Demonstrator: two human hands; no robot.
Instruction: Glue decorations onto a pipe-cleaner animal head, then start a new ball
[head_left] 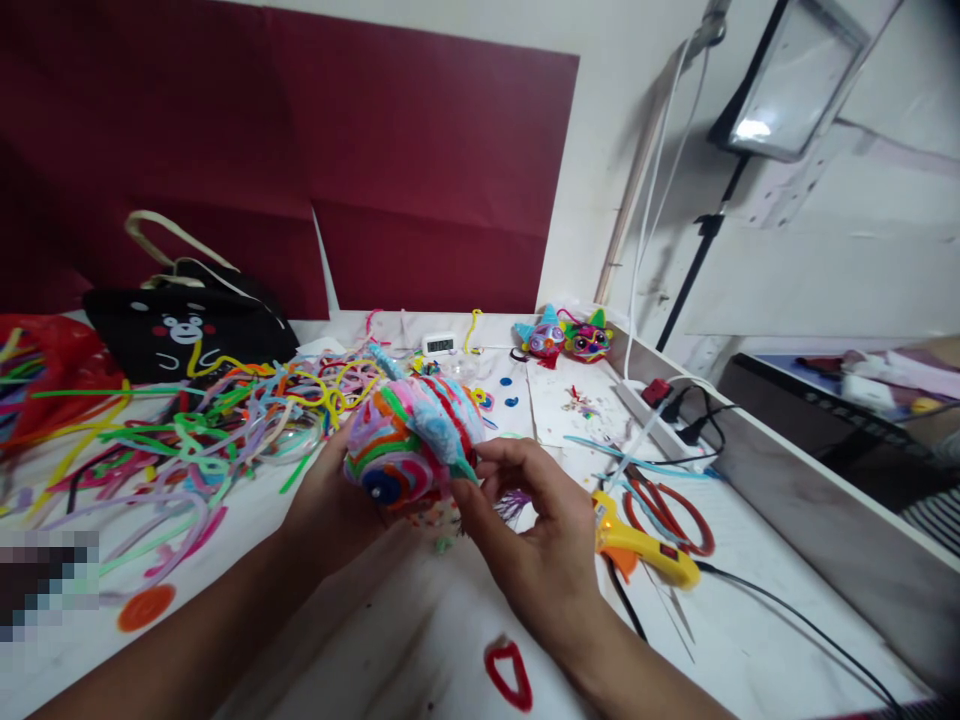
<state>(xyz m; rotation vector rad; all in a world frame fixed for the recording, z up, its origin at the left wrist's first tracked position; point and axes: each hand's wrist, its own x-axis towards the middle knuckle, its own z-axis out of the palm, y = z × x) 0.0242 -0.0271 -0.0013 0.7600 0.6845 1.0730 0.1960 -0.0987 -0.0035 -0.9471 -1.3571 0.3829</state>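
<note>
A round ornament [405,440] covered in coiled, many-coloured pipe cleaners is held up above the table. It has a blue eye, a light blue pointed piece on top and another light blue piece on its side. My left hand [337,500] is closed around its left side and underside, with most fingers hidden behind it. On the other side, thumb and fingers of my right hand [536,515] are bent in a pinch at the teal tip of the side piece. Below the hands lies a red pipe-cleaner loop [510,675].
Loose pipe cleaners [202,430] cover the left of the table, before a black bag [187,325]. At right lie a yellow glue gun [645,545], orange-handled scissors [679,515] and a power strip [667,425]. Two finished-looking ornaments [566,337] sit behind, near a small digital clock [439,344].
</note>
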